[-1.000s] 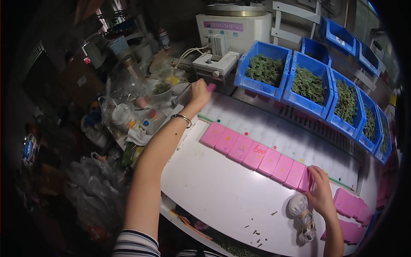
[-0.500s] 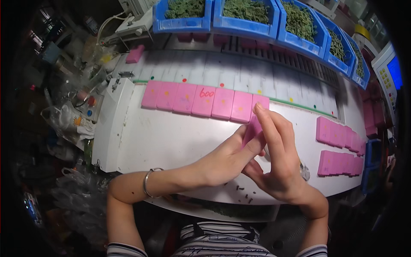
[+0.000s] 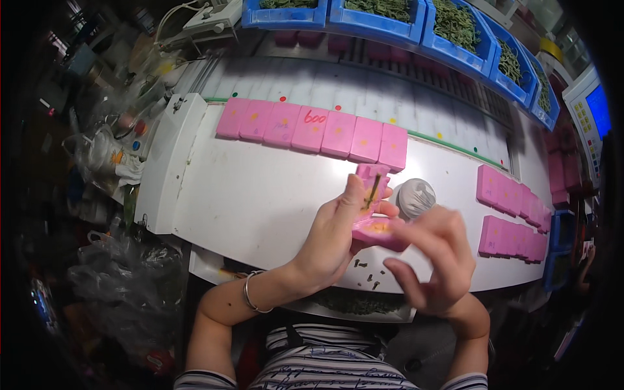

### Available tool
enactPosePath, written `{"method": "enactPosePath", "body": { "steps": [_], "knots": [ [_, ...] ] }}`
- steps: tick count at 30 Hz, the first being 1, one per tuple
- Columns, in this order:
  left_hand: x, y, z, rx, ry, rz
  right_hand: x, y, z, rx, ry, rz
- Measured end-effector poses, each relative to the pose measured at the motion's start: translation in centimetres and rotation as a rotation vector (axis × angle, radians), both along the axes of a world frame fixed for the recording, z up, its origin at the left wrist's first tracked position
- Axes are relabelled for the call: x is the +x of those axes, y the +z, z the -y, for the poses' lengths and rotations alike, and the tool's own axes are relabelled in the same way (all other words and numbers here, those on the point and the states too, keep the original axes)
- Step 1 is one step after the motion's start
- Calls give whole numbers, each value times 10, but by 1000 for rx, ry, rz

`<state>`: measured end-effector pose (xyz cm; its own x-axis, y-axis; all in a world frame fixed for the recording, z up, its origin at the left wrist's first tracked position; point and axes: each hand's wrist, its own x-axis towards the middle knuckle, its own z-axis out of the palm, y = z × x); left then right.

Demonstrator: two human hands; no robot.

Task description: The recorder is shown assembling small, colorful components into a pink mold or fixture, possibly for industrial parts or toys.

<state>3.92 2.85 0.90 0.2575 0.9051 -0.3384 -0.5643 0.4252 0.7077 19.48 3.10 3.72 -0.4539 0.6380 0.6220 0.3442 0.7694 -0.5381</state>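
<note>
My left hand (image 3: 331, 244) holds a pink mold (image 3: 372, 227) whose two halves are spread apart, with yellowish marks on its inner faces. A thin green twig (image 3: 374, 192) lies along the raised half. Beside the lower half is my right hand (image 3: 439, 260), smeared by motion, its thumb and fingers apart and nothing visible in them. Just beyond the hands stands a round white pot (image 3: 416, 198) with a crumpled pale top. Several small dark stem bits (image 3: 370, 279) are scattered on the white worktop (image 3: 260, 208) below the mold.
A row of closed pink blocks (image 3: 292, 130) lines the far worktop, one marked in red. More pink blocks (image 3: 513, 234) stand in two rows at right. Blue bins (image 3: 390, 29) of green plant pieces overhang the back. Clear plastic bags (image 3: 136, 279) lie at left.
The pink mold, held closed between both hands before, is now opened in my left hand, showing the twig. My right hand has drawn away to the right. The view has shifted slightly.
</note>
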Motion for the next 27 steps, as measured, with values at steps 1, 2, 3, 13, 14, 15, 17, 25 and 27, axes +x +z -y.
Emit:
{"method": "enactPosePath", "body": {
  "steps": [1,2,3,13,14,15,17,25,27],
  "knots": [
    [2,-2,-1,1,-2,3,-1,1,5,33,35,15],
    [5,-4,-1,-27,31,110,-2,0,12,63,81,44],
    [7,-5,-2,-56,63,216,-3,-1,19,92,127,72],
    [6,10,13,130,-111,-213,-3,-5,-3,-417,-96,-199],
    [5,9,14,180,-112,-259,-5,-5,-1,-503,-110,-251],
    [4,9,14,231,-113,-306,-6,-5,-1,-589,-124,-302],
    [-1,11,13,220,-127,-283,-8,-6,3,-587,-108,-325],
    [-4,7,7,282,-135,-331,-4,-2,-4,-835,10,-365],
    [-1,3,7,224,-136,-345,-1,-1,-9,-904,-2,-333]
  ]
}}
